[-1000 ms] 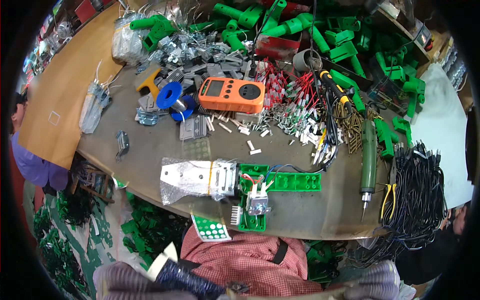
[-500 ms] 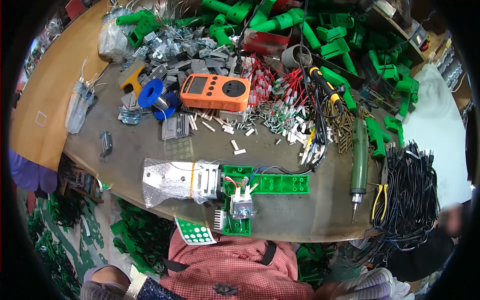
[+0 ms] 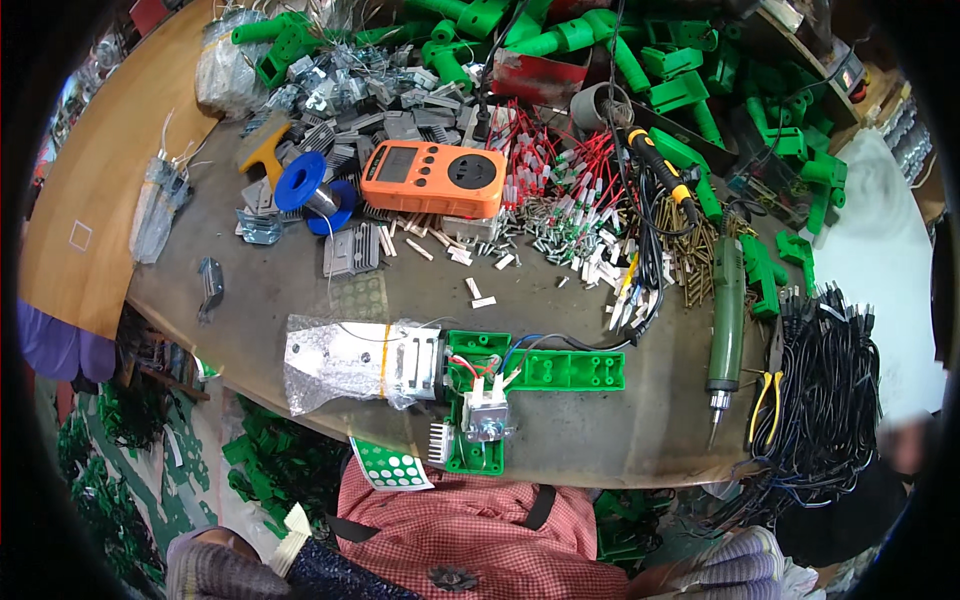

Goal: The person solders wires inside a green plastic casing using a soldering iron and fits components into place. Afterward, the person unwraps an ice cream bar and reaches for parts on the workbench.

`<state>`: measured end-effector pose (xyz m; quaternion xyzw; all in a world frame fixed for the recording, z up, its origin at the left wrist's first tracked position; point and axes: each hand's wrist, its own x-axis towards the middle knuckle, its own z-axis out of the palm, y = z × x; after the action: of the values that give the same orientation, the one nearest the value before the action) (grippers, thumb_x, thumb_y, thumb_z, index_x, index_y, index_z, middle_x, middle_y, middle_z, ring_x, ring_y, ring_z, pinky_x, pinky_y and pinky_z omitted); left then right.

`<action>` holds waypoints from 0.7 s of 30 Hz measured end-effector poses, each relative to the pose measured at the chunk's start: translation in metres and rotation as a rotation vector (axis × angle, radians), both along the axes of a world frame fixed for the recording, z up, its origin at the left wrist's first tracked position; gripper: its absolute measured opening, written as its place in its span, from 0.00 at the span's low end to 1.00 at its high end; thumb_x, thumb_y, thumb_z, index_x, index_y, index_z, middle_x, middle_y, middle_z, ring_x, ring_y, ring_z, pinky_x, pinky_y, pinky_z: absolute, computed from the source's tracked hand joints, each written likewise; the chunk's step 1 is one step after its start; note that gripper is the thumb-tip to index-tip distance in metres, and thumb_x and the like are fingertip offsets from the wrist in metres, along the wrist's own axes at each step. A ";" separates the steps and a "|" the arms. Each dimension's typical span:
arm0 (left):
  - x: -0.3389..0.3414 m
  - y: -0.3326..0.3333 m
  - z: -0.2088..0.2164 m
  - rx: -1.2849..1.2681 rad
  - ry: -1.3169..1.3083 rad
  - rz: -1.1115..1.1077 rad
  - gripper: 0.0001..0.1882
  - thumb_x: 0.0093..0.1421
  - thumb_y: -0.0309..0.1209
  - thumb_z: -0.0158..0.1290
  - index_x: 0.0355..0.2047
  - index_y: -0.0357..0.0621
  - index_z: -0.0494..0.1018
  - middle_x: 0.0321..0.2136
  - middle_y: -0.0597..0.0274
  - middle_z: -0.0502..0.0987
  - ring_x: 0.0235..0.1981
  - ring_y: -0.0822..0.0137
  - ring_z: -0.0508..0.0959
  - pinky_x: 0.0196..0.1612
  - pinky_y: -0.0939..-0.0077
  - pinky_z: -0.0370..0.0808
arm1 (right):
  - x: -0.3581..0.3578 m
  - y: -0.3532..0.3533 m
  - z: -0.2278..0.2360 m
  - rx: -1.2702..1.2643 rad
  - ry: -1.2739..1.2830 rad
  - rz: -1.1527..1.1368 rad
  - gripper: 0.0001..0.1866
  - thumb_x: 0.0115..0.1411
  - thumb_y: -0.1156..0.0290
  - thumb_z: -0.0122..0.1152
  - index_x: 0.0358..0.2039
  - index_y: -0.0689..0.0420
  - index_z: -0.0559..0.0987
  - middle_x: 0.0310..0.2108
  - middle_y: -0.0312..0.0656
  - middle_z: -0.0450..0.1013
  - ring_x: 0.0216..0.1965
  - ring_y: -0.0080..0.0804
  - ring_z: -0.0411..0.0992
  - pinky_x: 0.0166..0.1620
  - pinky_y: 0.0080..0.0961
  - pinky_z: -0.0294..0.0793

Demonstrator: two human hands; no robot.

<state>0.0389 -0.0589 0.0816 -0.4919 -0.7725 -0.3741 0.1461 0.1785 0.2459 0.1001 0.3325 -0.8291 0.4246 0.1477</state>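
Note:
Neither of my hands shows; only striped knitted cloth (image 3: 225, 572) at the lower left and a striped sleeve (image 3: 735, 568) at the lower right come in, with a little bare skin. Closest to me on the bench lies an open green plastic housing (image 3: 570, 370), its inside facing up. A small metal-cased part (image 3: 487, 418) sits in it, with red, blue and white wires. A grey finned piece (image 3: 438, 442) stands at its side. To the left, a flat metal assembly (image 3: 340, 358) in bubble wrap, banded with a rubber band, meets the housing. Nothing touches these parts.
Behind lie an orange meter (image 3: 435, 178), a blue solder spool (image 3: 318, 190) and piled finned metal pieces (image 3: 345, 255). At right are a green electric screwdriver (image 3: 726, 310), a soldering iron (image 3: 660, 165), yellow-handled pliers (image 3: 766, 408) and black cords (image 3: 825, 390). Green housings (image 3: 570, 38) heap up behind.
The striped cloth at both lower corners has shifted, rising slightly into view. The picture has moved a little; the things on the bench lie as before.

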 end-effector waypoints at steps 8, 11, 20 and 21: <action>0.005 -0.005 0.012 -0.049 -0.081 -0.026 0.15 0.46 0.33 0.68 0.34 0.45 0.79 0.30 0.58 0.77 0.32 0.60 0.78 0.32 0.68 0.74 | -0.012 0.004 -0.007 0.008 -0.002 0.051 0.22 0.54 0.76 0.65 0.49 0.59 0.72 0.36 0.48 0.76 0.30 0.39 0.76 0.28 0.30 0.75; 0.007 -0.008 0.013 -0.067 -0.112 -0.034 0.15 0.47 0.33 0.68 0.34 0.45 0.79 0.30 0.58 0.77 0.32 0.59 0.78 0.32 0.67 0.74 | -0.015 0.013 -0.017 0.004 0.043 0.088 0.19 0.56 0.70 0.64 0.47 0.62 0.73 0.33 0.48 0.77 0.27 0.37 0.75 0.27 0.30 0.75; 0.013 -0.025 -0.001 0.104 -0.102 -0.196 0.09 0.49 0.35 0.69 0.26 0.47 0.83 0.25 0.63 0.76 0.22 0.68 0.78 0.27 0.77 0.76 | -0.017 0.006 -0.035 0.119 0.002 -0.063 0.17 0.58 0.61 0.63 0.35 0.65 0.77 0.24 0.48 0.79 0.18 0.33 0.74 0.24 0.29 0.72; -0.008 -0.014 -0.021 0.051 -0.158 -0.161 0.08 0.48 0.34 0.69 0.26 0.47 0.82 0.26 0.63 0.76 0.23 0.67 0.78 0.28 0.75 0.77 | -0.021 -0.005 -0.055 0.065 0.069 -0.306 0.17 0.59 0.60 0.63 0.33 0.64 0.77 0.22 0.46 0.78 0.18 0.33 0.74 0.24 0.29 0.72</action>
<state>0.0314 -0.0729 0.0604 -0.5174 -0.7299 -0.4418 0.0669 0.1570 0.2408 0.0450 0.2214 -0.8778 0.3583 0.2282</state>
